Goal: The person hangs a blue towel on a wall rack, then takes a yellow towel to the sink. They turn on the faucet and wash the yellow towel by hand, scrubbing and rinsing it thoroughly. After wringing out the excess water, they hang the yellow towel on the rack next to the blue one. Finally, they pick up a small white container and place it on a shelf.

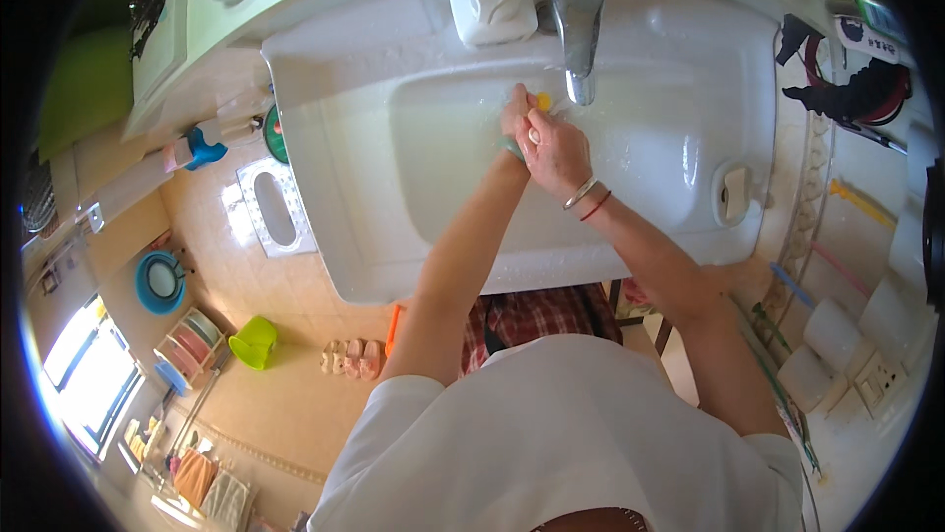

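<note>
Both hands meet in the white sink [433, 227], just left of the chrome faucet [580, 30], where water splashes around them. My left hand [514, 117], with a green band at its wrist, is closed and partly covered by the other. My right hand [561, 156], wearing a silver bangle and a red string, has its fingers bent against the left. A small whitish thing [534, 136] shows at its fingers, too small to name. Just beyond the fingertips is a small round yellow thing [543, 100]; I cannot tell whether it is held.
A white soap box [492, 5] stands on the sink's back ledge, left of the faucet. A soap dish hollow [733, 193] is at the right rim. On the floor at left are a lime-green tub [254, 342], pink slippers [366, 360] and a blue basin [159, 282].
</note>
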The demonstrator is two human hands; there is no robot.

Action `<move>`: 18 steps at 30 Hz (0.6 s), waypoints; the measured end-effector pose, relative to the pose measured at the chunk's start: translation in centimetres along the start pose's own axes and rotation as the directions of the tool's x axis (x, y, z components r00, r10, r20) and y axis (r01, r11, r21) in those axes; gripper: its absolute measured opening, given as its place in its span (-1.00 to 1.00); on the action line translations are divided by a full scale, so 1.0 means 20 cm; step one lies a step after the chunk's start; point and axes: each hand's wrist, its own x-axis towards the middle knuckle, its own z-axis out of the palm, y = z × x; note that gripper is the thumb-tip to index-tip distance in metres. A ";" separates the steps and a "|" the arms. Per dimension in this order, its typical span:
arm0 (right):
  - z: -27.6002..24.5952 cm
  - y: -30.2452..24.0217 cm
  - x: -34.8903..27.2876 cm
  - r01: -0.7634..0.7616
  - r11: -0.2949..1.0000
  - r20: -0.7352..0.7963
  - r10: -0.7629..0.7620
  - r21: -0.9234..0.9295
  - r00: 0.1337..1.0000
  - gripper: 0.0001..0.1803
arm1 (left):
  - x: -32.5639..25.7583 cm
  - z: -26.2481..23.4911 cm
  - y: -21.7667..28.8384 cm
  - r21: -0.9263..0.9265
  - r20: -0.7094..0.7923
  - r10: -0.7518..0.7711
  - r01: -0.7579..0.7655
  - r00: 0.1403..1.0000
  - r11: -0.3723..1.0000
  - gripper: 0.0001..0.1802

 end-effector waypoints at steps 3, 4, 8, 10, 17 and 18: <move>-0.02 0.16 0.08 -0.322 0.947 0.064 0.322 -0.011 0.944 -0.71 | -0.22 0.13 0.11 -0.084 -0.145 -0.130 0.119 0.981 0.989 -0.67; -0.09 0.23 0.16 -0.504 0.863 0.106 0.500 0.017 0.860 -0.70 | -0.24 0.18 0.12 -0.046 -0.204 -0.103 0.095 0.974 0.994 -0.69; -0.06 0.44 0.17 -0.345 0.938 0.085 0.341 0.034 0.936 -0.65 | -0.19 0.16 0.06 -0.351 -0.052 -0.221 0.190 0.974 0.917 -0.70; -0.08 0.45 0.15 -0.318 0.900 0.109 0.299 0.297 0.948 -0.72 | -0.22 0.14 0.12 -0.471 0.011 -0.190 0.172 0.982 0.865 -0.68; -0.12 -0.02 -0.03 0.286 0.952 -0.027 -0.285 0.108 0.958 -0.85 | -0.06 -0.02 -0.02 -0.409 0.414 -0.114 0.297 0.903 0.863 -0.62; -0.06 0.04 0.00 0.274 0.961 -0.082 -0.270 0.042 0.959 -0.84 | -0.12 0.05 0.02 -0.413 0.263 -0.117 0.222 0.958 0.883 -0.61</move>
